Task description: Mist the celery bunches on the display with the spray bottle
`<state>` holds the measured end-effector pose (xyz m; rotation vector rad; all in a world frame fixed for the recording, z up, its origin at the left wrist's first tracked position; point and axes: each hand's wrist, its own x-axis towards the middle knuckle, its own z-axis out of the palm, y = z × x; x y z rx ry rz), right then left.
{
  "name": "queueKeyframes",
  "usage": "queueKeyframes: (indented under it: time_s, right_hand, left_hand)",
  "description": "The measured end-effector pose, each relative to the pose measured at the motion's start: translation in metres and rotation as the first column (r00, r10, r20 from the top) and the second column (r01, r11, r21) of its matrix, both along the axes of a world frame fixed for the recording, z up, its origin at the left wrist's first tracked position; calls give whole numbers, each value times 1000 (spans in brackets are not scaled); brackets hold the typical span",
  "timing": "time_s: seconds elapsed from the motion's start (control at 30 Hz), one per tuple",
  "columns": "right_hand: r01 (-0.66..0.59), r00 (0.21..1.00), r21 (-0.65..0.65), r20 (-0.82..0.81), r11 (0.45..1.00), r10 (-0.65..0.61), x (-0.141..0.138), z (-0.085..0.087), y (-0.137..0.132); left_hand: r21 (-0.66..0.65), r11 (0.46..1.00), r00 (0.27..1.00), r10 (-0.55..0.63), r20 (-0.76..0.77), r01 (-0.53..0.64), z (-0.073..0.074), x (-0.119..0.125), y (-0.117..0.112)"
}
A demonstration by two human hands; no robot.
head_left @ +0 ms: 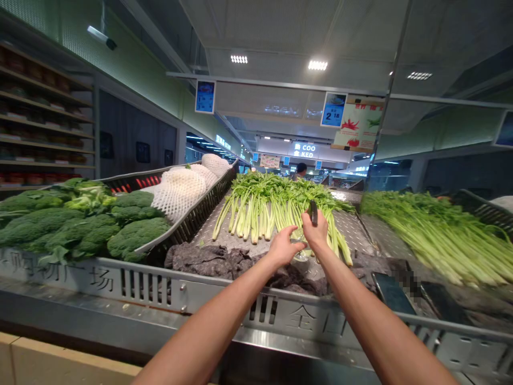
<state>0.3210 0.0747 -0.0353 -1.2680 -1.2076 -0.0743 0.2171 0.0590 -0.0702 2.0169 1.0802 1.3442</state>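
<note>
Bunches of celery (256, 208) lie side by side on a metal display shelf (216, 235), leaves toward the back and pale stalk ends toward me. My right hand (316, 230) is closed around a narrow black object (313, 213) that sticks up above the fist; its kind is unclear. Close beside it, my left hand (285, 246) has its fingers curved and its thumb apart, with no held thing visible. A pale, see-through item (301, 253) shows just below the two hands, in front of the celery; I cannot tell whether either hand touches it.
Broccoli (80, 224) fills the left side, beside a black crate (204, 198) with white foam-netted produce (180, 190). Crumpled dark cloth (216, 261) lies behind the grey slatted front rail (192, 299). A phone (393, 293) rests at the right, by a mirror wall (436, 171).
</note>
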Motion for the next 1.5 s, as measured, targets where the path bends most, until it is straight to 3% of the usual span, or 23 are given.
queueKeyframes:
  time_s: [0.43, 0.8, 1.1, 1.5]
  right_hand:
    - [42, 999, -50, 22, 998, -41, 23, -17, -5]
    - [160, 987, -14, 7, 987, -160, 43, -15, -18]
    - [244, 969, -81, -3, 966, -245, 63, -31, -21]
    - [271, 961, -85, -21, 959, -274, 68, -25, -21]
  left_hand:
    - [-12, 999, 992, -46, -118, 44, -14, 20, -1]
    - [22, 997, 986, -76, -151, 80, -10, 42, -5]
    - [-15, 994, 972, -112, -205, 111, -17, 55, -11]
    - [6, 993, 969, -115, -221, 119, -13, 62, -9]
